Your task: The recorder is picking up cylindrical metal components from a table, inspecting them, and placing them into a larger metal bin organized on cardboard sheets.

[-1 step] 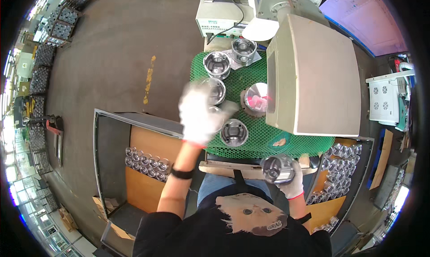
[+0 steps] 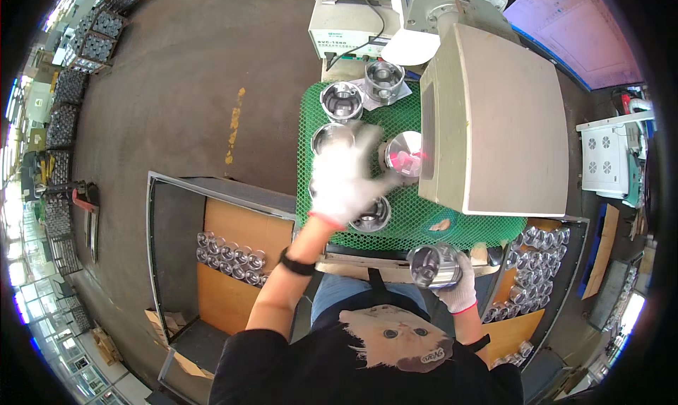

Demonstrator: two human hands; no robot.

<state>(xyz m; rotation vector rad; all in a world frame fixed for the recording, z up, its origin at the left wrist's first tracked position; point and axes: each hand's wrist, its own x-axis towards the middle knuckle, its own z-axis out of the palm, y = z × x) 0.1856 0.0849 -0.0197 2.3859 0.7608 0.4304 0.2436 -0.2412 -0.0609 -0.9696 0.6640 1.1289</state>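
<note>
My left hand (image 2: 347, 173), in a white glove and blurred by motion, is over the left part of the green mesh mat (image 2: 406, 225). Its fingers look spread, pointing toward a piston (image 2: 405, 153) that stands in a round holder with pink-red light on its top. A piston (image 2: 371, 216) is partly hidden below this hand, and another piston (image 2: 330, 138) shows past its fingers. Two more pistons, one at the left (image 2: 342, 101) and one on white paper (image 2: 384, 80), stand farther back. My gloved right hand (image 2: 460, 286) grips a piston (image 2: 433, 265) at the mat's near edge.
A large beige machine housing (image 2: 512, 122) overhangs the mat's right side. Behind the mat stands a white control box (image 2: 349, 34) with a black cable. Bins hold rows of pistons at the left (image 2: 233, 257) and right (image 2: 533, 271). A wooden edge (image 2: 339, 266) runs before my lap.
My left hand has swung right, from the mat's left edge toward the lit piston, and its fingers now spread. My right hand keeps its piston, which has shifted slightly left.
</note>
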